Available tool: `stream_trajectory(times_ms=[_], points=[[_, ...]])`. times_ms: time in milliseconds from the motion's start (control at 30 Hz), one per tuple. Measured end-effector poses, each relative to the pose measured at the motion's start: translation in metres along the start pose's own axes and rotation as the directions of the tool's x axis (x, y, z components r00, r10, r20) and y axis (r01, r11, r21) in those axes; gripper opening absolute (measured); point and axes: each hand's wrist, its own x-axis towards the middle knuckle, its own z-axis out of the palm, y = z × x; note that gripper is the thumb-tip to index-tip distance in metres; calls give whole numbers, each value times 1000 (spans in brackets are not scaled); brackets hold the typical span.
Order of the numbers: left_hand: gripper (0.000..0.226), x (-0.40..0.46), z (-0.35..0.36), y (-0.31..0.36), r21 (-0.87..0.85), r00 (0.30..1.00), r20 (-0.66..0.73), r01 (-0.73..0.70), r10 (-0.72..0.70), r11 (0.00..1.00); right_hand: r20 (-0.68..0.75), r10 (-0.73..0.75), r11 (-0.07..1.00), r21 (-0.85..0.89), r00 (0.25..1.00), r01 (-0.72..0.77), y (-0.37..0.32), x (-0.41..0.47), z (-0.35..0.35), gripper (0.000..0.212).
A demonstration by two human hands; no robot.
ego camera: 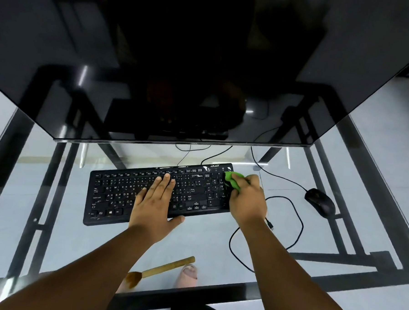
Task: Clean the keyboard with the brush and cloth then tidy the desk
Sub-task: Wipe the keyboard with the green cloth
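A black keyboard point(116, 193) lies on the glass desk point(53, 218) below the monitor. My left hand point(156, 199) rests flat on its middle keys with straight fingers and the thumb over the front edge. My right hand point(247, 199) grips a bunched green cloth point(231, 180) and presses it on the keyboard's right end, by the number pad. A brush point(164, 269) with a tan handle and brown bristles lies on the glass near the front edge, between my forearms.
A large dark monitor point(203, 71) hangs over the back of the desk. A black mouse point(319, 201) sits to the right, its cable point(297, 221) looping beside my right wrist. Black frame bars and a foot show through the glass.
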Motion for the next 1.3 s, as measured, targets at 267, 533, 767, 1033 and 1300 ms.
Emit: stream_trajectory(times_ms=[267, 533, 767, 1033, 1300], points=[[97, 2, 3, 4, -20, 999, -20, 36, -37, 999, 36, -92, 992, -77, 995, 95, 8, 0, -8, 48], [99, 2, 3, 4, -58, 998, -26, 50, -51, 997, -53, -75, 997, 10, 996, 75, 22, -21, -10, 43], [106, 2, -2, 0, -57, 997, -18, 68, -69, 996, 13, -143, 989, 48, 990, 142, -7, 16, 3, 49], [114, 1, -8, -16, -33, 995, -6, 97, -97, 995, -37, -52, 998, 37, 998, 53, -3, 24, 4, 46], [113, -2, -11, -23, -50, 997, -9, 82, -83, 995, 90, -288, 955, -50, 953, 293, -30, 25, 11, 47]])
